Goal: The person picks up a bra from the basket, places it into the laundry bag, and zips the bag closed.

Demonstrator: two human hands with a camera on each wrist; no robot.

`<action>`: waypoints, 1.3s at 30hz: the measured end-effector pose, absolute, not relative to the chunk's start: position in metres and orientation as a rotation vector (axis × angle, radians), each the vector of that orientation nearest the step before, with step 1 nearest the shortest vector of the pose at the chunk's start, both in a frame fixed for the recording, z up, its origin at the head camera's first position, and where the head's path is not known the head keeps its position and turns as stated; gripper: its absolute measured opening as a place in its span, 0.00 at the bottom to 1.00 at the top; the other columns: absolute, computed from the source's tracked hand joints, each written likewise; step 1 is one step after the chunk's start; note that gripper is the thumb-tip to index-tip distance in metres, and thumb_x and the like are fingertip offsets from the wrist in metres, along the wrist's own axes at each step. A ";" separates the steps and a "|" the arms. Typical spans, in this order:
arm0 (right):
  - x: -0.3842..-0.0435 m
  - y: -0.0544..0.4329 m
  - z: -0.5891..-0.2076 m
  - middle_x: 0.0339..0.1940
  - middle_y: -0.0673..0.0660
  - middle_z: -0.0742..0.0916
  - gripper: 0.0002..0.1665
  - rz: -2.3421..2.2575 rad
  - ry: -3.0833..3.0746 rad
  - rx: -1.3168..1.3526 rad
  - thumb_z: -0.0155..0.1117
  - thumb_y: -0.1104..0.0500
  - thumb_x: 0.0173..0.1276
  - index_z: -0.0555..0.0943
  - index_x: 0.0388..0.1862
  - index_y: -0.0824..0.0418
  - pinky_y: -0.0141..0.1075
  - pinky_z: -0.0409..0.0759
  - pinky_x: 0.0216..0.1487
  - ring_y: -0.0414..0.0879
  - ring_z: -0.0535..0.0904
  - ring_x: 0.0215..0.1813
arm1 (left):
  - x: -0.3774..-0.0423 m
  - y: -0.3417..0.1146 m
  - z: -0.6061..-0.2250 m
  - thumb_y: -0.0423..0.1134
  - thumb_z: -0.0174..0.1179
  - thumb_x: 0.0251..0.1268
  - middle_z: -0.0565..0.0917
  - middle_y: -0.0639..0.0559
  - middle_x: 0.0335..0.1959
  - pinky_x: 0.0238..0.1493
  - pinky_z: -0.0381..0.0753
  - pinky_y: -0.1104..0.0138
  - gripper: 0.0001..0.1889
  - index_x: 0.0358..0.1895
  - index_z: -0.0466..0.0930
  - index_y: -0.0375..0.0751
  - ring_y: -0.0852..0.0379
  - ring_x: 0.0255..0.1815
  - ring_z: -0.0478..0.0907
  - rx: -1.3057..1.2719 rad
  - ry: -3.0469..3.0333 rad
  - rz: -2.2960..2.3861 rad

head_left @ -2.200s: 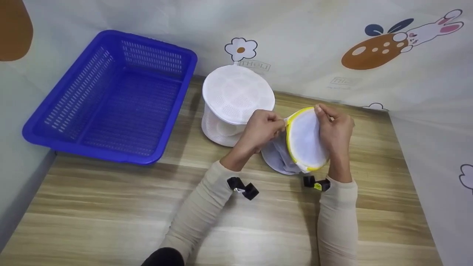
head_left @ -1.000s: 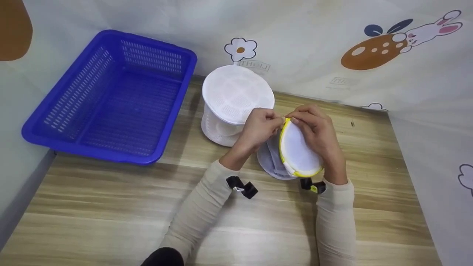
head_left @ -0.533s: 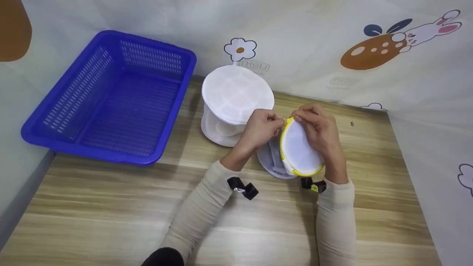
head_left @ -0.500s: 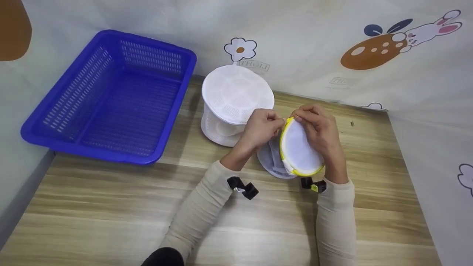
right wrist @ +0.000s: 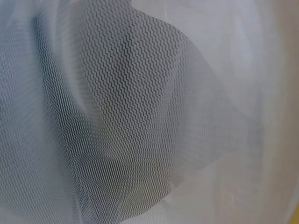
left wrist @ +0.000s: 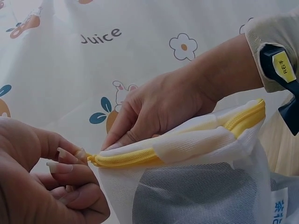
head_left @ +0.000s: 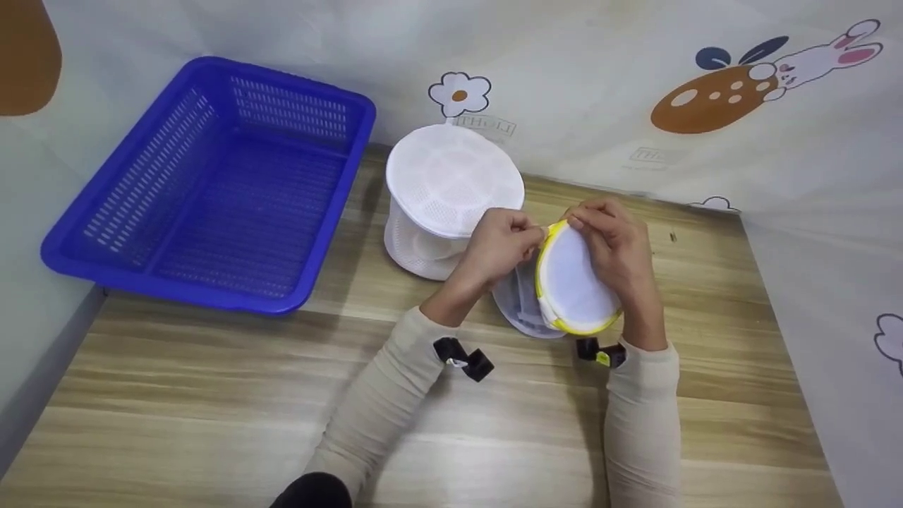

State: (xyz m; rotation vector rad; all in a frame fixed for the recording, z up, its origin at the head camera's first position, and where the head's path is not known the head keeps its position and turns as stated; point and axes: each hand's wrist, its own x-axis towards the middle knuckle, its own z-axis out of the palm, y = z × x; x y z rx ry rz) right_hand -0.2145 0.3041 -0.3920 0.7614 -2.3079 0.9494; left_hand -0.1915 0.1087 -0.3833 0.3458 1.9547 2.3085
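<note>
A white mesh laundry bag (head_left: 577, 271) with a yellow zipper (left wrist: 128, 157) around its top stands at the right of the table, its top tilted toward me. My left hand (head_left: 497, 247) pinches the zipper's end at the bag's upper left edge; its curled fingers (left wrist: 70, 170) show close up in the left wrist view. On the bag's upper rim, just right of the left hand, my right hand (head_left: 621, 247) holds the edge between thumb and fingers. Mesh cloth (right wrist: 126, 93) fills the right wrist view, hiding the right hand there.
A second white mesh laundry bag (head_left: 455, 176), round and upright, stands behind my left hand. At the left sits a blue plastic basket (head_left: 176, 296) with slotted walls. A printed curtain (head_left: 578, 77) borders the wooden table (head_left: 211, 395) at the back.
My right hand has moved left along the rim toward my left hand, then slid slightly back right. The bag's top shifted a little left with it. My left hand stays in place, still pinching.
</note>
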 end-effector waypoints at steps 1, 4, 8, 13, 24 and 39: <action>-0.215 0.305 -0.393 0.35 0.59 0.84 0.07 0.948 -2.304 0.765 0.64 0.71 0.62 0.87 0.35 0.64 0.27 0.72 0.39 0.50 0.80 0.39 | -0.191 0.109 -0.383 0.22 0.54 0.57 0.66 0.54 0.09 0.17 0.60 0.73 0.16 0.13 0.70 0.38 0.63 0.13 0.62 0.348 1.953 2.305; -0.216 0.306 -0.393 0.35 0.57 0.84 0.07 0.956 -2.291 0.778 0.64 0.69 0.62 0.88 0.35 0.62 0.29 0.72 0.40 0.48 0.79 0.40 | -0.192 0.108 -0.384 0.23 0.54 0.58 0.66 0.54 0.10 0.17 0.60 0.73 0.15 0.14 0.72 0.36 0.62 0.13 0.62 0.354 1.952 2.300; -0.216 0.305 -0.392 0.35 0.56 0.84 0.07 0.954 -2.285 0.778 0.65 0.68 0.62 0.88 0.35 0.61 0.30 0.72 0.40 0.48 0.79 0.39 | -0.192 0.108 -0.385 0.24 0.54 0.59 0.66 0.53 0.10 0.18 0.61 0.72 0.14 0.16 0.74 0.35 0.62 0.14 0.62 0.361 1.961 2.295; -0.215 0.305 -0.393 0.35 0.57 0.84 0.07 0.967 -2.301 0.772 0.64 0.68 0.63 0.87 0.35 0.61 0.29 0.72 0.39 0.48 0.79 0.39 | -0.192 0.108 -0.385 0.24 0.54 0.59 0.66 0.54 0.10 0.17 0.61 0.72 0.14 0.16 0.74 0.35 0.62 0.13 0.62 0.354 1.958 2.300; -0.213 0.309 -0.390 0.37 0.56 0.85 0.07 1.004 -2.326 0.695 0.64 0.66 0.64 0.88 0.37 0.61 0.28 0.72 0.41 0.47 0.79 0.41 | -0.191 0.108 -0.383 0.22 0.53 0.57 0.66 0.53 0.10 0.17 0.61 0.73 0.13 0.16 0.74 0.34 0.63 0.13 0.61 0.343 1.919 2.299; -0.214 0.310 -0.389 0.38 0.57 0.85 0.08 1.030 -2.343 0.652 0.61 0.68 0.66 0.87 0.39 0.64 0.27 0.72 0.42 0.46 0.79 0.43 | -0.191 0.109 -0.385 0.22 0.53 0.56 0.66 0.54 0.10 0.17 0.60 0.72 0.12 0.17 0.74 0.34 0.63 0.13 0.61 0.356 1.918 2.296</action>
